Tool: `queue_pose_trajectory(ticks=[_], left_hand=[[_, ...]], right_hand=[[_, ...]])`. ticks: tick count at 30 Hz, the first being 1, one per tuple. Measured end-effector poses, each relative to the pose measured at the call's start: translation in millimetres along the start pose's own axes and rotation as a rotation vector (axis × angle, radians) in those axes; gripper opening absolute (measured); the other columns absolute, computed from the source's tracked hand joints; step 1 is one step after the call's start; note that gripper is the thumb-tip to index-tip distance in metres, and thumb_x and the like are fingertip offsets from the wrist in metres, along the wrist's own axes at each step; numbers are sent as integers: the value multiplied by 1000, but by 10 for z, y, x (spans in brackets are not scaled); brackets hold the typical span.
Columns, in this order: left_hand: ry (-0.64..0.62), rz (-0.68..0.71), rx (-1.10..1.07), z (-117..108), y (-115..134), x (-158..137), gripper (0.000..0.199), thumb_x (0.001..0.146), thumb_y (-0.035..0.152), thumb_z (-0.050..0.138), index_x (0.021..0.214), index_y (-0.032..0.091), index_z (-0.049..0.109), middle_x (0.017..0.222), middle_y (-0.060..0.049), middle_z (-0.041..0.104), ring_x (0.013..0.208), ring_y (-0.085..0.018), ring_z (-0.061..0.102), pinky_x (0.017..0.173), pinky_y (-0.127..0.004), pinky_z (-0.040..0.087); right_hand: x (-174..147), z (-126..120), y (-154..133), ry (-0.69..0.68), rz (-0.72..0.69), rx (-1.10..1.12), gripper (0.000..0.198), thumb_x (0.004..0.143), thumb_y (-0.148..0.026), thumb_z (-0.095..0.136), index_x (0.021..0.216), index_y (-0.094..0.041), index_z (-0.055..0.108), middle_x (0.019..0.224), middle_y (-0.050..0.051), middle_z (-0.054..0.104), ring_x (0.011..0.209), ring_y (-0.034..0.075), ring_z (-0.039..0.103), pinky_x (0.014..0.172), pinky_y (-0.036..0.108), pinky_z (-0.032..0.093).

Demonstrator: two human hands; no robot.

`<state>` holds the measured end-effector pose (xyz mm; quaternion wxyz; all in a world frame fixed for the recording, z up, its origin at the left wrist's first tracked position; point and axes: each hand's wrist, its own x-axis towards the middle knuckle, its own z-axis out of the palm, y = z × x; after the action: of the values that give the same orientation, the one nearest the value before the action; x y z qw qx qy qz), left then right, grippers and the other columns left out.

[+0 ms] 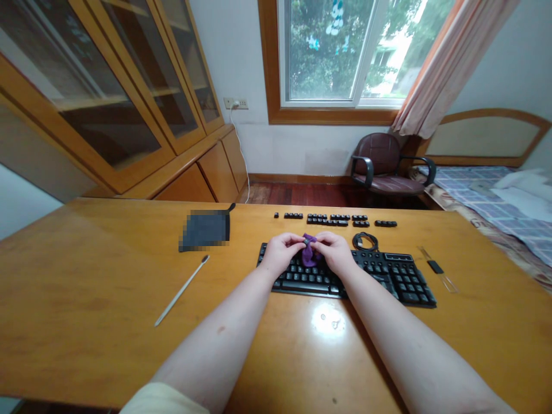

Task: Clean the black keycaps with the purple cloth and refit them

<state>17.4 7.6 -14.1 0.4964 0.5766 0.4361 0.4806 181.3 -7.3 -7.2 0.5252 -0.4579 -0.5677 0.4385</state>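
Over the black keyboard (310,286), my left hand (281,253) and my right hand (335,252) meet with their fingertips pinched on a small purple cloth (309,256). Part of the cloth hangs down above the keys. A small dark bit shows between the fingertips, too small to make out for sure. Behind the keyboard, several loose black keycaps (328,219) stand in rows on the table. My hands hide the upper left-middle of the keyboard.
A coiled black cable (365,242) lies behind the keyboard. To its right is a wire keycap puller (436,267). On the left lie a thin white brush (181,293) and a dark pouch (207,230). The wooden table (86,276) stands near a glass-door cabinet and a chair (383,164).
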Motion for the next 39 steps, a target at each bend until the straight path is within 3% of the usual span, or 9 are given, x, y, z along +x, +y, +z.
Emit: queue_pose_trajectory(ticks=[6, 10, 14, 18, 22, 28, 35, 39], left_hand=[[-29, -2, 5, -8, -2, -12, 16, 68, 23, 68, 81, 14, 69, 83, -6, 72, 81, -19, 66, 83, -36, 51], [-33, -12, -17, 1, -12, -8, 16, 67, 21, 68, 81, 14, 68, 86, -7, 71, 84, -18, 66, 86, -37, 50], [-57, -7, -38, 15, -66, 10, 22, 63, 20, 71, 83, 14, 65, 86, -6, 70, 81, -17, 65, 84, -35, 50], [-74, 52, -54, 22, -95, 20, 24, 61, 19, 73, 81, 14, 60, 82, -3, 67, 80, -15, 64, 82, -33, 50], [-54, 80, -42, 5, -40, 7, 23, 68, 23, 69, 88, 14, 61, 87, -5, 66, 83, -15, 63, 83, -33, 50], [-111, 266, 137, -37, 30, -3, 22, 75, 23, 62, 96, 19, 67, 96, -7, 63, 92, -17, 60, 86, -34, 49], [-93, 271, 169, -37, 16, 5, 24, 74, 25, 64, 96, 20, 69, 94, -6, 64, 89, -17, 60, 85, -34, 49], [-98, 174, 45, -12, -6, 5, 27, 74, 22, 64, 100, 17, 66, 97, -8, 67, 91, -17, 62, 87, -36, 50]], right_hand=[[1, 4, 5, -88, -37, -40, 18, 64, -34, 71, 75, -19, 70, 75, 3, 62, 64, 14, 55, 62, 28, 47], [3, 16, 12, 9, -4, -35, 19, 64, -37, 71, 63, -18, 66, 66, 2, 60, 59, 14, 54, 57, 28, 47], [1, 26, 17, 48, 72, 9, 22, 62, -40, 71, 64, -19, 64, 61, 1, 59, 54, 14, 53, 53, 27, 46], [4, 13, 1, 3, 29, -17, 21, 63, -39, 70, 63, -18, 66, 65, 2, 61, 58, 14, 54, 58, 27, 47], [11, 5, -21, 62, 105, 46, 24, 64, -40, 68, 69, -17, 67, 61, 1, 61, 53, 13, 53, 55, 27, 47], [7, 33, -22, 60, 133, 70, 26, 60, -40, 71, 70, -16, 67, 60, 1, 63, 52, 13, 54, 54, 28, 46], [3, 37, -30, 56, 125, 50, 28, 60, -41, 71, 71, -16, 68, 61, 2, 64, 50, 12, 53, 53, 27, 46], [10, 18, -6, 79, 124, 46, 28, 63, -41, 69, 76, -16, 69, 66, 3, 66, 52, 13, 53, 54, 28, 46]])
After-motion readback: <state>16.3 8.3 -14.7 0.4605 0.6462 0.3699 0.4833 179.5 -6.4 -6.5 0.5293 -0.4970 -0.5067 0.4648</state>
